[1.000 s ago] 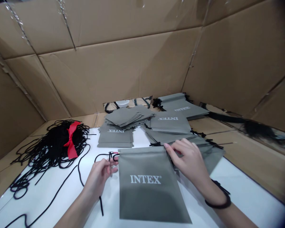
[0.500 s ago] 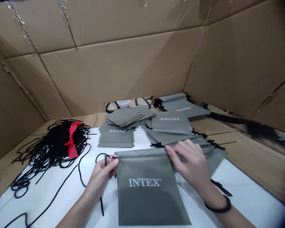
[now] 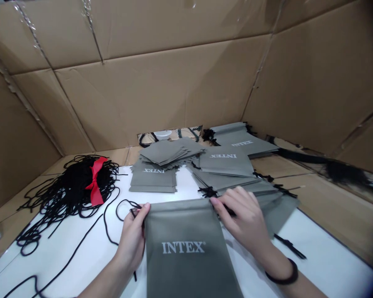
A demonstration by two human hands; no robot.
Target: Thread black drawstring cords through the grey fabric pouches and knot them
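Observation:
A grey fabric pouch [image 3: 186, 256] printed INTEX lies flat on the white table [image 3: 81, 252] in front of me. My left hand [image 3: 133, 240] grips its upper left corner, where a black cord [image 3: 124, 207] loops out from the hem. My right hand [image 3: 245, 221] pinches the pouch's upper right corner, fingers curled over the edge. A dark band circles my right wrist.
Stacks of grey INTEX pouches [image 3: 225, 161] and another stack [image 3: 153, 178] sit behind. A heap of black cords with a red ribbon [image 3: 95, 182] lies at the left. More pouches [image 3: 242, 138] rest at the back. Cardboard walls [image 3: 174, 82] enclose the table.
The pouch has slid toward me and a little left. My left hand moved from the cord's end onto the pouch's left corner; my right hand followed along the top edge.

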